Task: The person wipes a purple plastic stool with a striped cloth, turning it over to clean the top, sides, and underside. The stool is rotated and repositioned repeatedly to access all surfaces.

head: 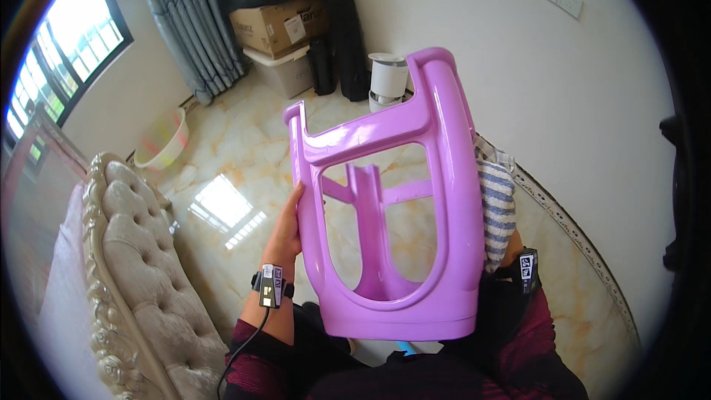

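Note:
A purple plastic stool (458, 222) is held up before me, tipped over with its seat end towards my body and its legs pointing away. My left hand (290, 219) grips the stool's left leg from outside; most of its fingers are hidden behind the plastic. At the right side, a blue-and-white striped cloth (498, 205) lies against the stool. My right hand is hidden behind that cloth and the stool; only the forearm shows, so its grip cannot be seen.
A tufted headboard (144, 255) with a carved frame stands at the left. On the marble-look floor are a translucent plastic basin (166, 147), a white cylindrical appliance (387, 78), and a cardboard box (278, 28) on a storage bin (286, 73). A grey curtain (191, 28) hangs by the window.

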The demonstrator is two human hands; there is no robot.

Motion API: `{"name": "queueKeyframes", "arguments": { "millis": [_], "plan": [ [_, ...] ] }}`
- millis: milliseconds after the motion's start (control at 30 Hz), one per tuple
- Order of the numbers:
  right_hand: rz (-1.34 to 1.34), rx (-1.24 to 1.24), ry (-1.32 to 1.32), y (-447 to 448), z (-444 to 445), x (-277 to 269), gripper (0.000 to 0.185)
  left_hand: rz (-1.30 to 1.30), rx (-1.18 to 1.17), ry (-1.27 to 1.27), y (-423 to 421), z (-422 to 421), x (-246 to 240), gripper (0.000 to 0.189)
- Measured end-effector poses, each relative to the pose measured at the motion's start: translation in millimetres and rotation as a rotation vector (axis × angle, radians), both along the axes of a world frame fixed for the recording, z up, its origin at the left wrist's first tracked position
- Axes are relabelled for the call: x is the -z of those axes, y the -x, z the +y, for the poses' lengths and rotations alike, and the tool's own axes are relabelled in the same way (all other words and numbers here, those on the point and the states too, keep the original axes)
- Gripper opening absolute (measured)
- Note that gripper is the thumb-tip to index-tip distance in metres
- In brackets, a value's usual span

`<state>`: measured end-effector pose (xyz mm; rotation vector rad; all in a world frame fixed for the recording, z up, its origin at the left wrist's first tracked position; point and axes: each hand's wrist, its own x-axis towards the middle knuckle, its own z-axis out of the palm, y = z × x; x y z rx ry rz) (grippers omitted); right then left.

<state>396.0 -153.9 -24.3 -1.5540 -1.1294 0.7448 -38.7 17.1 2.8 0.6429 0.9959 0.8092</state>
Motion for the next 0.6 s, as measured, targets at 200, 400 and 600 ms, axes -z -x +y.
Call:
{"name": "queueKeyframes", "arguments": {
  "millis": [200,400,600],
  "plan": [
    [0.03,0.012,-0.071,-3,23,9,0.031,-0.644,0.03,-0.032,4,3,-11,0.068],
    [0.001,-0.005,-0.151,3,56,38,0.031,-0.811,0.034,-0.082,14,-3,-5,0.051],
    [0.338,0.19,-0.081,21,67,20,0.03,-0.79,0.131,-0.087,7,-14,-4,0.068]
  ]
}}
